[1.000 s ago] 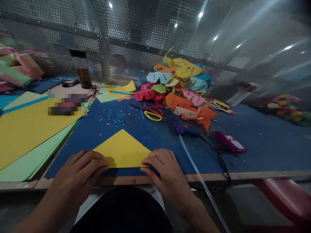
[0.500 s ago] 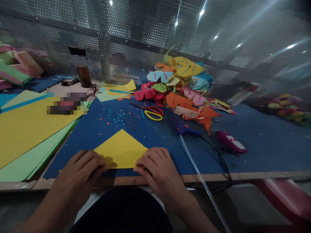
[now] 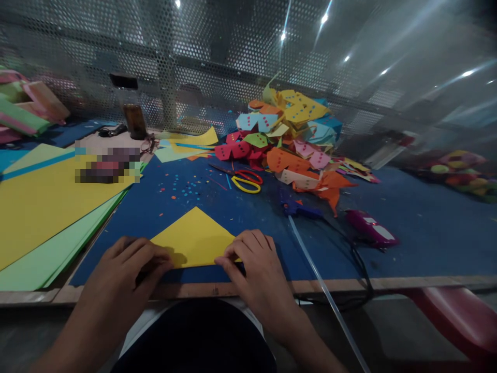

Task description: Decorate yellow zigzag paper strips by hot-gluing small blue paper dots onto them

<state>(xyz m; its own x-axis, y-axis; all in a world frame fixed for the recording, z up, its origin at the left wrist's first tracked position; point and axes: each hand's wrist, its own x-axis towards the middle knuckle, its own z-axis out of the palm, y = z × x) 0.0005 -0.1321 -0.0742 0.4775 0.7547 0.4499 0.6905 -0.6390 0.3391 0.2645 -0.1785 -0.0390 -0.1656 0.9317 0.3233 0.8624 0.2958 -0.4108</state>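
A yellow paper triangle point(image 3: 197, 238) lies on the blue mat with its point away from me and its long edge toward me. My left hand point(image 3: 134, 267) pinches the left end of that near edge between thumb and fingers. At the other end my right hand point(image 3: 250, 269) grips the paper the same way, its fingers curled over the corner. Both corners of the triangle are hidden under my hands. Beyond it lie scissors point(image 3: 246, 185) with one red and one yellow handle loop, and small confetti-like paper bits point(image 3: 182, 189).
Folded, dotted paper shapes point(image 3: 287, 134) are heaped at the back. A blue glue gun point(image 3: 298, 207) with a clear stick and black cable lies right, beside a purple object point(image 3: 370, 228). Large yellow sheets point(image 3: 50, 207) lie left; a bottle point(image 3: 134, 111) stands behind them.
My hands have shifted slightly at the near edge, the right thumb now more separated from its fingers. The triangle stays in nearly the same place.
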